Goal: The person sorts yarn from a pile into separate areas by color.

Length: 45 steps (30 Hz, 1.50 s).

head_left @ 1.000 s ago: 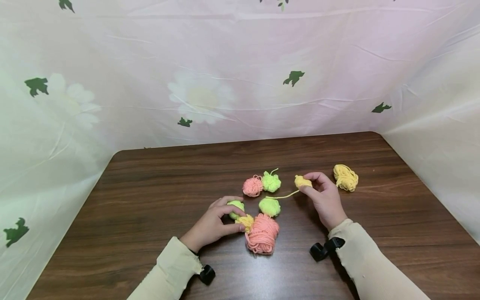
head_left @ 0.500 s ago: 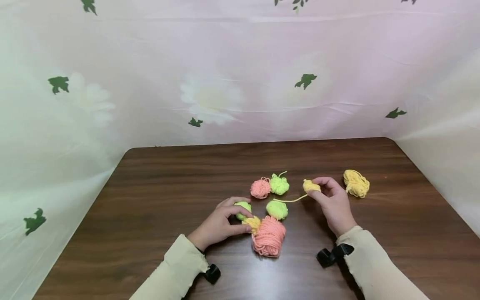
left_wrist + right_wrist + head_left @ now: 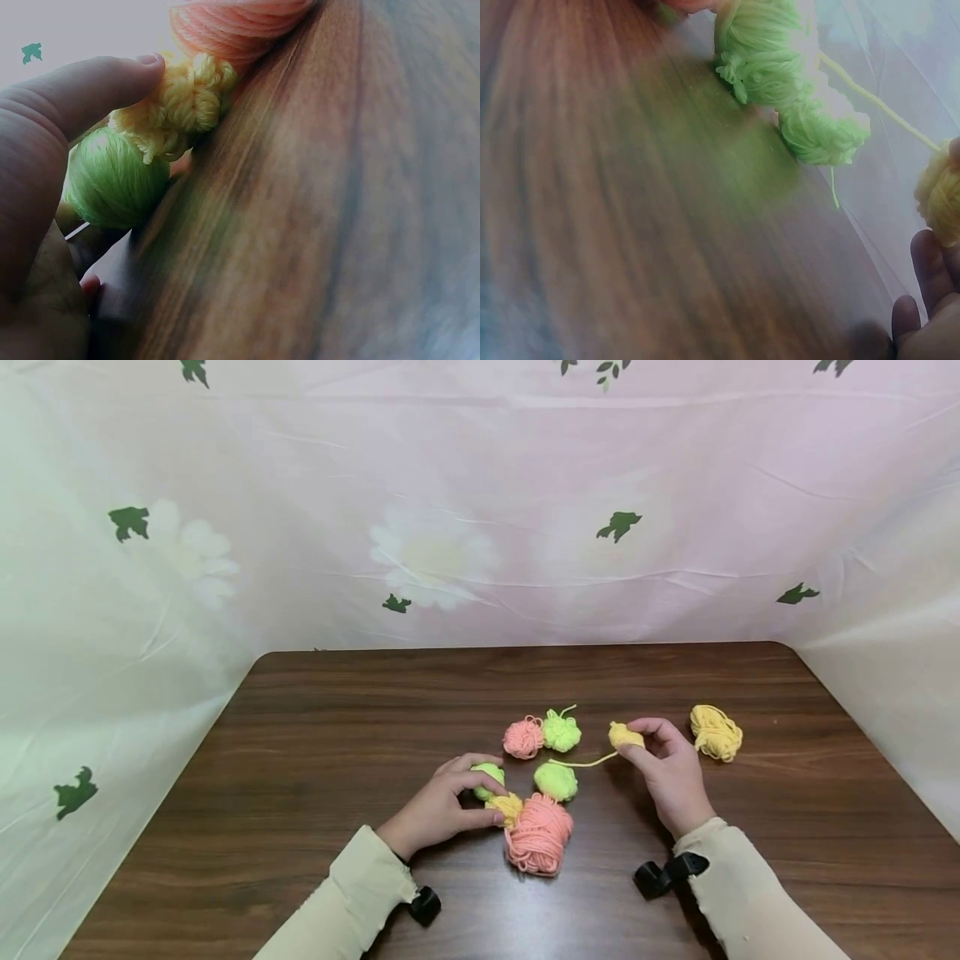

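Note:
My left hand [image 3: 442,814] curls round a small yellow yarn ball [image 3: 505,808]; its thumb touches this ball in the left wrist view. Within the same hand sits a green yarn ball [image 3: 116,180], against the yellow one. A large pink yarn ball [image 3: 538,835] touches the yellow ball's right side. My right hand [image 3: 671,772] pinches another yellow yarn ball [image 3: 625,735] between thumb and fingers. From it a loose yellow strand [image 3: 588,763] runs left to a second green yarn ball [image 3: 556,782], which sits just behind the large pink one.
Farther back, a small pink yarn ball [image 3: 523,738] lies beside a green yarn ball [image 3: 562,732] with a loose end. A separate yellow yarn ball [image 3: 716,732] lies right of my right hand. A floral cloth [image 3: 480,485] hangs along the back and sides of the wooden table [image 3: 360,710].
The whole head view has shifted, so everything appears farther right. Both hands keep the same hold on their yarn balls, and the balls lie as before.

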{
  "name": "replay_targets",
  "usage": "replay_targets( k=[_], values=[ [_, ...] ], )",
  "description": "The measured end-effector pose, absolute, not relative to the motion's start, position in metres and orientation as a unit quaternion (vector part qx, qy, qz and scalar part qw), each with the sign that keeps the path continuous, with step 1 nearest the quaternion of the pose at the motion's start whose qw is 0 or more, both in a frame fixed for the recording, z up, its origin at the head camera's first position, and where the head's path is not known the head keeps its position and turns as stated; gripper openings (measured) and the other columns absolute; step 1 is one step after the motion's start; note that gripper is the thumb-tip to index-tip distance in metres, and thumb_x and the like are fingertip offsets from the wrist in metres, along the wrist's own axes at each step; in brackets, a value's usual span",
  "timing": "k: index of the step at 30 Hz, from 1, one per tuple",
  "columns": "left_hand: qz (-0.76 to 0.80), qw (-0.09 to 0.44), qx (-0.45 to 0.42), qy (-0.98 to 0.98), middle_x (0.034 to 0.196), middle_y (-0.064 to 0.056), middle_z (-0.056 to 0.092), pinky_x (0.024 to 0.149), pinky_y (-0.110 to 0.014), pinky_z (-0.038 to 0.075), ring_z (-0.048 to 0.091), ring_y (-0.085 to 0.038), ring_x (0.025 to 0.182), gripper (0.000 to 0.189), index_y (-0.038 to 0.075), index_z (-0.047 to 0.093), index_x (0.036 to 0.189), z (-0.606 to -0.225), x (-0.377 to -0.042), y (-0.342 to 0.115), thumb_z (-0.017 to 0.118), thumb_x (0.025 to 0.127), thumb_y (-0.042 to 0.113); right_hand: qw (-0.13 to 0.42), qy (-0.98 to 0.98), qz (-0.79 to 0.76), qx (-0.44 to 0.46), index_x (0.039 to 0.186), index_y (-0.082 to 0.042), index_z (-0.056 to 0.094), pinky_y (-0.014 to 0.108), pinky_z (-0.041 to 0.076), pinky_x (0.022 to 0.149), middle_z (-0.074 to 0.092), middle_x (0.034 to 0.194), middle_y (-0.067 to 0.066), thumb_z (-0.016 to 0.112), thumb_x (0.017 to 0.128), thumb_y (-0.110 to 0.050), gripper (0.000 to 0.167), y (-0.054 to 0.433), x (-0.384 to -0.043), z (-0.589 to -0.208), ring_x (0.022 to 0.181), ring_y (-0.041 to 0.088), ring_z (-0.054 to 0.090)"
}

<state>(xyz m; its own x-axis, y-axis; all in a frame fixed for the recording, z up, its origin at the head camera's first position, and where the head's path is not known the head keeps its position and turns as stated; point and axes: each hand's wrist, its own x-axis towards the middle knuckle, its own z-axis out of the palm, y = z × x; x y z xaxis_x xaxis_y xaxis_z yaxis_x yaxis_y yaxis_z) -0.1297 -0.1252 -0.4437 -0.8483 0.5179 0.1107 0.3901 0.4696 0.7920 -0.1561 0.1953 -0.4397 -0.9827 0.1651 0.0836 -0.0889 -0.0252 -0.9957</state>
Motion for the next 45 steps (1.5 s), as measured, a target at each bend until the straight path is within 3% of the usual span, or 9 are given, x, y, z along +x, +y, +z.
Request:
replay_targets(
  k=[14, 21, 45],
  values=[
    [0.440, 0.079, 0.254, 0.857, 0.145, 0.003, 0.052, 0.112, -0.059, 0.025, 0.038, -0.028, 0.139, 0.019, 0.034, 0.073, 0.101, -0.4428, -0.1285, -0.1245, 0.083, 0.085, 0.031, 0.090, -0.716, 0.692, -0.015, 0.108, -0.001, 0.060, 0.016, 0.052, 0.074, 0.065, 0.100, -0.003, 0.069, 0.088, 0.005, 0.023, 0.1992, -0.1578, -0.4425, 0.089, 0.008, 0.061],
    [0.435, 0.070, 0.262, 0.858, 0.146, 0.003, 0.051, 0.112, -0.059, 0.025, 0.037, -0.027, 0.140, 0.019, 0.035, 0.073, 0.102, -0.4416, -0.1339, -0.1279, 0.082, 0.085, 0.032, 0.096, -0.724, 0.683, -0.015, 0.111, 0.005, 0.058, 0.017, 0.051, 0.075, 0.064, 0.100, -0.003, 0.069, 0.088, 0.005, 0.026, 0.1938, -0.1620, -0.4378, 0.090, 0.009, 0.060],
    [0.446, 0.079, 0.256, 0.854, 0.144, 0.003, 0.053, 0.111, -0.061, 0.026, 0.039, -0.029, 0.138, 0.019, 0.034, 0.073, 0.102, -0.4436, -0.1298, -0.1248, 0.082, 0.085, 0.033, 0.090, -0.724, 0.684, -0.025, 0.112, 0.005, 0.057, 0.016, 0.051, 0.074, 0.064, 0.099, -0.005, 0.070, 0.088, 0.004, 0.028, 0.1965, -0.1567, -0.4407, 0.090, 0.008, 0.060]
  ],
)
